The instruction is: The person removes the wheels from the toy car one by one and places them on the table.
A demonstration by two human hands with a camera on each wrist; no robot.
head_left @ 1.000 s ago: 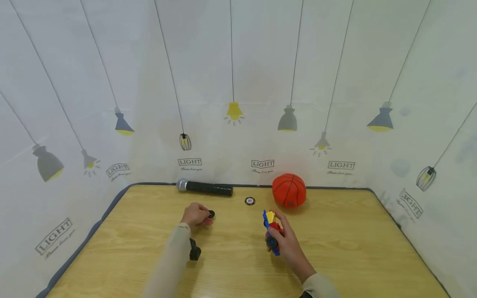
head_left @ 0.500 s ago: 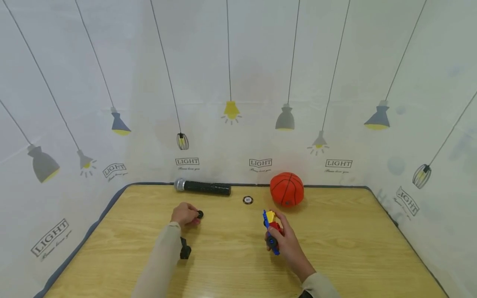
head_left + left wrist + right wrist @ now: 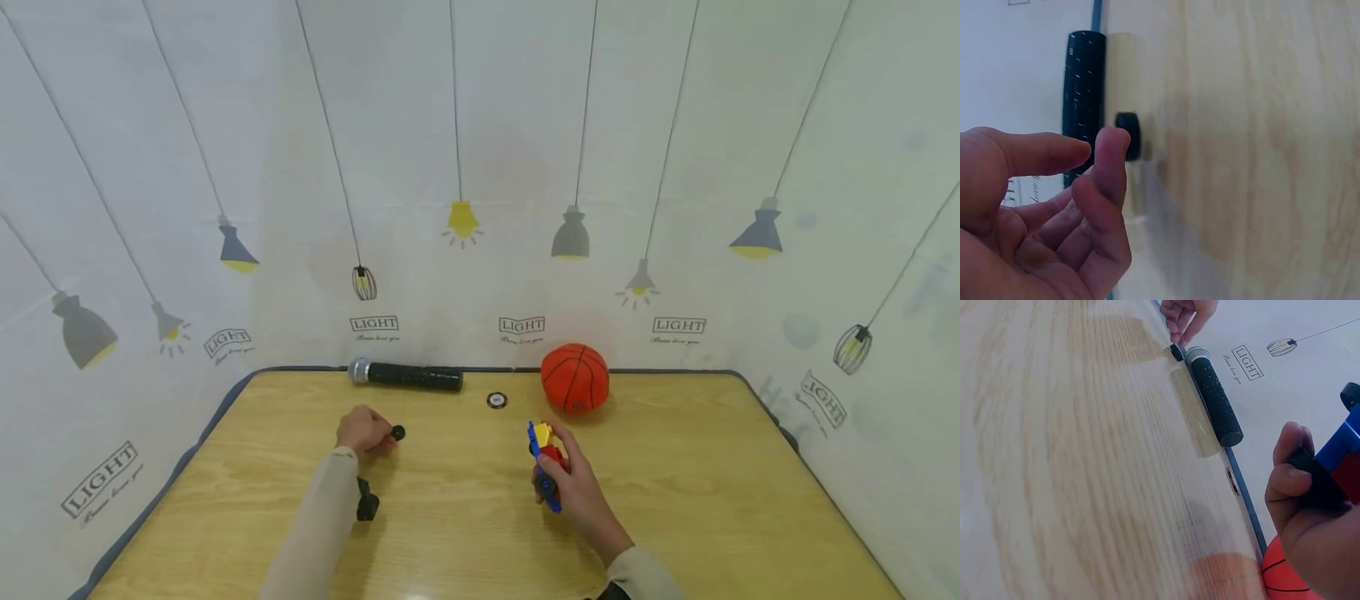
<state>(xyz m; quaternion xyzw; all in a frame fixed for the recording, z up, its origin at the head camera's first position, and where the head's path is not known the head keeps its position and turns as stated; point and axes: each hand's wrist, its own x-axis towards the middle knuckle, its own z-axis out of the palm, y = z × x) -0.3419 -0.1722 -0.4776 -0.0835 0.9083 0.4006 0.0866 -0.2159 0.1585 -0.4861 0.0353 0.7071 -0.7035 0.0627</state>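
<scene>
In the head view my left hand (image 3: pixel 365 429) is low over the table's left half, beside a small black toy wheel (image 3: pixel 398 432). The left wrist view has thumb and index fingertip apart, the wheel (image 3: pixel 1129 135) just past the index tip; whether they touch I cannot tell. My right hand (image 3: pixel 581 492) grips a toy car (image 3: pixel 551 457) of blue, yellow and red blocks with black wheels, held up over the table. Fingers hide part of it. Only a blue, red and black portion of the car (image 3: pixel 1341 447) shows in the right wrist view.
A black microphone (image 3: pixel 412 377) with a silver head lies along the table's back edge. Right of it are a round black-and-white chip (image 3: pixel 497 400) and a red basketball (image 3: pixel 575 379). A printed wall (image 3: pixel 420 167) rises behind the wooden table (image 3: pixel 450 533).
My left hand has carried the wheel leftward, and over the last half second the wheel has barely moved. The right hand keeps its grip on the toy car.
</scene>
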